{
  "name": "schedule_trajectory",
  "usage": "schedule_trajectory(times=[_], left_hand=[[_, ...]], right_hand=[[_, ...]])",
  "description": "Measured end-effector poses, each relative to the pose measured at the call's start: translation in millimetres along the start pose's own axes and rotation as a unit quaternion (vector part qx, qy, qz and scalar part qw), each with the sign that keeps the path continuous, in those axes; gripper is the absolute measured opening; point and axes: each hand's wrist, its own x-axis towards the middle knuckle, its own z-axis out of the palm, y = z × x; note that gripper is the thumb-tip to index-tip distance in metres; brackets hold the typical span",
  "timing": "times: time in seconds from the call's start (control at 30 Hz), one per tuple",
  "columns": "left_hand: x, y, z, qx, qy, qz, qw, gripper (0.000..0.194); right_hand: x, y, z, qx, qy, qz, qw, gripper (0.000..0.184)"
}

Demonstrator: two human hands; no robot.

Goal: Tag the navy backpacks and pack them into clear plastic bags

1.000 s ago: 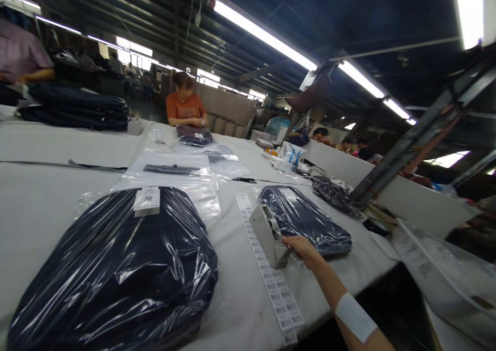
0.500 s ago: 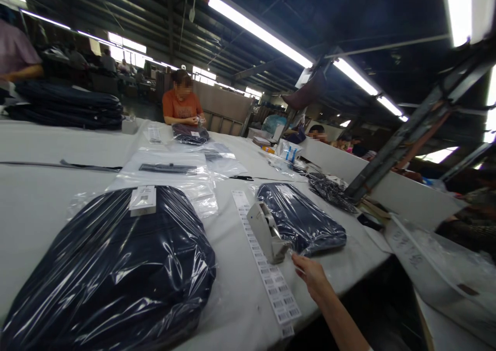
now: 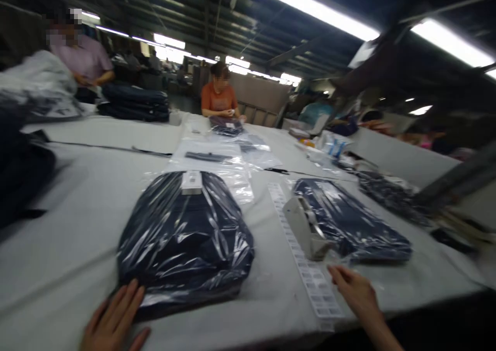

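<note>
My left hand (image 3: 114,320) lies flat with fingers stretched out at the near edge of a dark garment sealed in a clear plastic bag (image 3: 185,234), touching its corner. My right hand (image 3: 354,291) hovers beside a strip of barcode labels (image 3: 306,268), fingers loosely curled; it may pinch a bit of clear tape, too blurred to tell. Just beyond it stands a grey tape dispenser (image 3: 306,227). A second bagged dark garment (image 3: 349,222) lies right of the dispenser.
The white table (image 3: 77,196) runs far back, with empty plastic bags (image 3: 217,159) in the middle. A dark pile (image 3: 19,175) sits at the left. People work at the far side, one in orange (image 3: 219,95), one in pink (image 3: 83,61) by stacked garments (image 3: 134,103).
The view has swung left and down. My right hand pulled back from the tape dispenser toward the table's near edge. My left hand came into view at the large bag's corner.
</note>
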Motion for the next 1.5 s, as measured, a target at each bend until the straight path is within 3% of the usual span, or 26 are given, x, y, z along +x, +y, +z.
schedule_trajectory(times=[0.07, 0.13, 0.2, 0.27, 0.3, 0.37, 0.4, 0.43, 0.5, 0.6, 0.73, 0.9, 1.1, 1.27, 1.4, 1.5], left_hand=[[-4.7, -4.5, -16.1, 0.051, -0.055, 0.024, 0.997, 0.067], [-1.6, -4.6, -26.2, 0.079, -0.097, 0.014, 0.992, 0.068], [4.6, -2.2, -31.1, 0.082, -0.109, 0.002, 0.991, 0.067], [9.3, 0.9, -33.8, 0.068, -0.105, -0.008, 0.992, 0.066], [10.5, 2.0, -34.7, 0.059, -0.102, -0.012, 0.993, 0.065], [10.9, 3.0, -36.1, 0.044, -0.100, -0.019, 0.994, 0.064], [10.6, 2.8, -36.6, 0.039, -0.101, -0.022, 0.994, 0.064], [10.3, 2.4, -37.1, 0.037, -0.103, -0.024, 0.994, 0.064], [10.2, 1.4, -37.8, 0.036, -0.109, -0.027, 0.993, 0.063], [10.7, 0.2, -38.2, 0.035, -0.113, -0.031, 0.992, 0.062], [10.6, -0.7, -37.1, 0.031, -0.109, -0.033, 0.993, 0.061], [10.0, 1.0, -36.5, 0.026, -0.111, -0.035, 0.993, 0.065], [13.3, 2.0, -38.7, 0.047, -0.102, -0.012, 0.994, 0.070], [11.6, -0.3, -31.2, 0.071, -0.073, 0.013, 0.995, 0.072], [4.7, -4.7, -24.7, 0.071, -0.075, 0.011, 0.995, 0.073], [3.2, -13.2, -24.5, 0.045, -0.049, 0.040, 0.997, 0.074]], right_hand=[[-8.1, -51.9, 12.5, -0.056, -0.068, -0.137, 0.987, 0.034], [-29.5, -117.9, 29.3, -0.045, -0.168, -0.276, 0.945, 0.029], [-64.6, -186.0, 45.8, -0.031, -0.330, -0.398, 0.855, 0.025], [-102.2, -243.8, 65.9, -0.033, -0.468, -0.494, 0.732, 0.027], [-117.9, -266.4, 78.9, -0.031, -0.507, -0.536, 0.675, 0.026], [-139.4, -297.7, 110.9, -0.048, -0.550, -0.598, 0.580, 0.024], [-145.6, -307.0, 128.7, -0.070, -0.554, -0.623, 0.548, 0.021], [-149.7, -313.1, 146.7, -0.102, -0.547, -0.642, 0.527, 0.019], [-154.6, -318.8, 180.0, -0.186, -0.510, -0.666, 0.511, 0.015], [-160.7, -320.7, 216.0, -0.299, -0.431, -0.676, 0.517, 0.012], [-168.0, -322.1, 239.4, -0.344, -0.387, -0.673, 0.528, 0.018], [-171.2, -321.8, 249.8, -0.347, -0.381, -0.655, 0.552, 0.018], [-164.1, -319.4, 247.6, -0.348, -0.365, -0.621, 0.600, 0.018], [-140.8, -299.5, 254.9, -0.315, -0.306, -0.551, 0.709, 0.053], [-107.2, -274.8, 250.7, -0.163, -0.264, -0.473, 0.824, 0.040], [-83.5, -261.2, 222.9, -0.086, -0.220, -0.430, 0.871, 0.039]])
